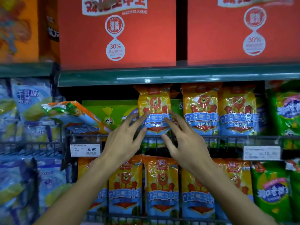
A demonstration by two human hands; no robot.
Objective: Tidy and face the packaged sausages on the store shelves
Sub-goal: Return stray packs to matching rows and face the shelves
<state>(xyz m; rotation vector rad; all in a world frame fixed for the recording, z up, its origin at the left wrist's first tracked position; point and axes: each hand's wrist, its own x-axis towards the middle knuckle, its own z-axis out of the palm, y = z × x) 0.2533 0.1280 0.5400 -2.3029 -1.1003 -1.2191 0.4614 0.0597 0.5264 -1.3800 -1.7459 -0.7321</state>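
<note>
An orange and blue sausage pack [155,101] with a lion stands upright on the middle shelf behind the wire rail [227,138]. My left hand [125,138] and my right hand [183,140] are raised in front of it, fingers spread and straight. Their fingertips reach the pack's lower blue band from either side; neither hand curls round it. Two more lion packs [201,109] [237,111] stand upright to its right. A pack [76,116] lies tilted on its side to the left, over a green box [112,111]. The shelf below holds a row of lion packs [161,187].
Large red cartons [116,33] sit on the top shelf above the green shelf edge [162,77]. Blue packs [30,101] fill the left bay and green packs [284,114] the right. Price tags [85,150] [261,152] hang on the rail.
</note>
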